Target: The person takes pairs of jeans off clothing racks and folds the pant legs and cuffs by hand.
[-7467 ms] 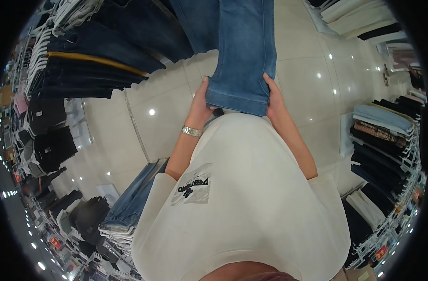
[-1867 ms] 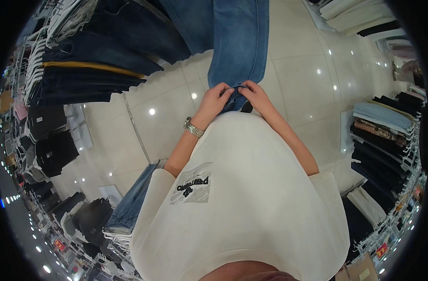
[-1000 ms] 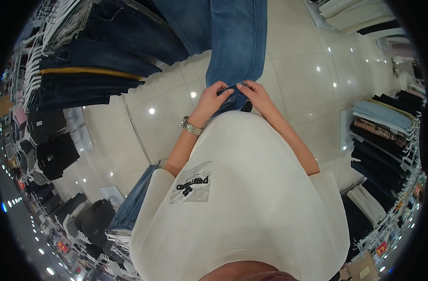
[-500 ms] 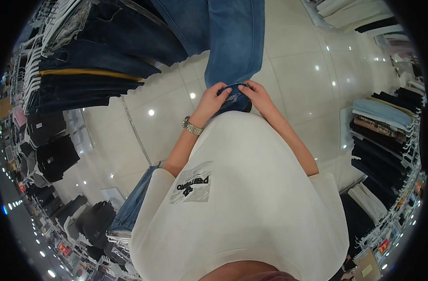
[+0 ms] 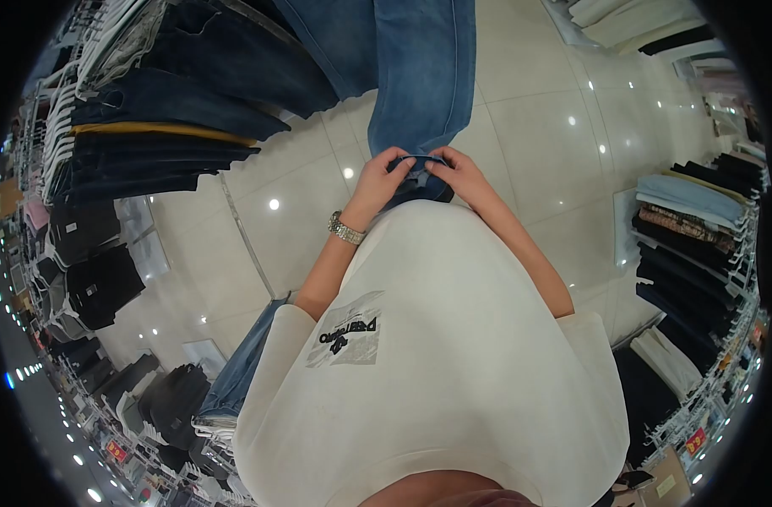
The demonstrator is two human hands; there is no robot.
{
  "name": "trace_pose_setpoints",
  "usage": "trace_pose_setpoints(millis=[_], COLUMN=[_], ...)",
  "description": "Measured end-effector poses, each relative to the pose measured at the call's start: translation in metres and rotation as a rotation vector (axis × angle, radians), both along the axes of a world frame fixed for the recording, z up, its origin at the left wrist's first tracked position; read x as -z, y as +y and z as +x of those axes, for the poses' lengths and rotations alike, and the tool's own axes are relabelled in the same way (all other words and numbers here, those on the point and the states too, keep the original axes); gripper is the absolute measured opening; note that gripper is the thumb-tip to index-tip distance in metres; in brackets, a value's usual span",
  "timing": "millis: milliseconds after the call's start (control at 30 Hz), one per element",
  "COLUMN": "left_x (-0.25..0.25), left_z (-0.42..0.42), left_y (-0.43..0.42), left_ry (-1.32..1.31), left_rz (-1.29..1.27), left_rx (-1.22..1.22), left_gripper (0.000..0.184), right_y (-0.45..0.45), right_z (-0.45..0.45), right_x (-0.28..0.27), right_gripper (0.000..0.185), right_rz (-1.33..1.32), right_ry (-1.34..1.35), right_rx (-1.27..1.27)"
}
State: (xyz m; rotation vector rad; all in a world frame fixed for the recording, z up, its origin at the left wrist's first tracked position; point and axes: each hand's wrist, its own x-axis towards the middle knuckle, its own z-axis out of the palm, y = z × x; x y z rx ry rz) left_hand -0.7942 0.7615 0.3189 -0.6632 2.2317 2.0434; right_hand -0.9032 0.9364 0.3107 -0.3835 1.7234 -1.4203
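A pair of blue jeans (image 5: 424,76) stretches from the top of the view down to my hands. My left hand (image 5: 384,179), with a metal-band watch at its wrist, pinches one side of the leg's hem between thumb and fingers. On the opposite side, my right hand (image 5: 460,173) grips the same hem, thumb pressed on the cloth. Between the two thumbs the leg opening shows its darker inner fabric. The lower part of the cloth hangs behind my white shirt (image 5: 479,338) and is partly hidden.
Dark jeans on white hangers (image 5: 166,165) crowd a rack at the upper left. Folded and hanging trousers (image 5: 686,211) line the right side. More jeans (image 5: 242,363) hang close by my left elbow. Glossy floor tiles (image 5: 538,152) lie below.
My thumbs have shifted slightly along the hem, and the leg opening is spread a little more. The rest of the jeans has hardly moved.
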Motion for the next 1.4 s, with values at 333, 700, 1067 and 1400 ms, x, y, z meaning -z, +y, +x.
trace_pose_setpoints(millis=[333, 700, 1067, 1400], left_x=[0.003, 0.014, 0.061, 0.128], left_z=[0.007, 0.008, 0.014, 0.042], left_y=[0.005, 0.003, -0.008, -0.019], left_ry=[0.037, -0.059, -0.170, -0.349], left_rz=[-0.156, -0.299, -0.513, -0.542], left_rx=[0.147, 0.134, 0.076, 0.068], left_gripper=[0.027, 0.022, 0.028, 0.026], right_y=[0.005, 0.004, 0.000, 0.002], right_z=[0.006, 0.007, 0.005, -0.001], right_x=[0.008, 0.002, -0.003, -0.004], right_gripper=[0.019, 0.017, 0.017, 0.018], right_rz=[-0.030, -0.076, -0.087, -0.087], right_ry=[0.048, 0.027, 0.013, -0.010], right_rx=[0.062, 0.063, 0.073, 0.150])
